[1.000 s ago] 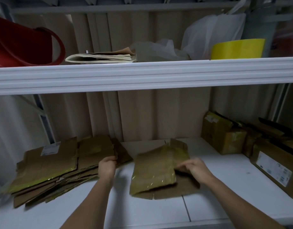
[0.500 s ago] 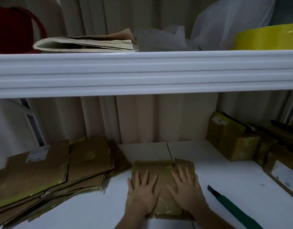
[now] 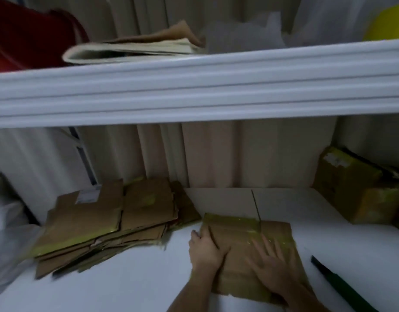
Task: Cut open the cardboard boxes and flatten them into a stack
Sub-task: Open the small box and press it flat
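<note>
The white shelf surface (image 3: 135, 287) carries everything here, under an upper shelf (image 3: 194, 86) loaded with papers and a red container; on its left lies the stack of flattened boxes (image 3: 108, 224), sheets splayed a little unevenly, which I take to be the destination for each new piece; at far right an uncut box (image 3: 356, 190) stands upright against the wall, with more beyond it (too blurred to count), so the job looks partway done. In the middle lies the flattened box (image 3: 243, 235), near the stack but apart from it, yellowish tape across its far edge; both hands rest on it, some way apart. The right hand (image 3: 273, 264) lies flat with fingers spread, seemingly pressing the creases down so the sheet will not spring back; the left hand (image 3: 205, 246) curls over the left edge, probably to slide or lift it toward the stack. A dark green cutter (image 3: 338, 284) lies just right of the sheet, within easy reach.
</note>
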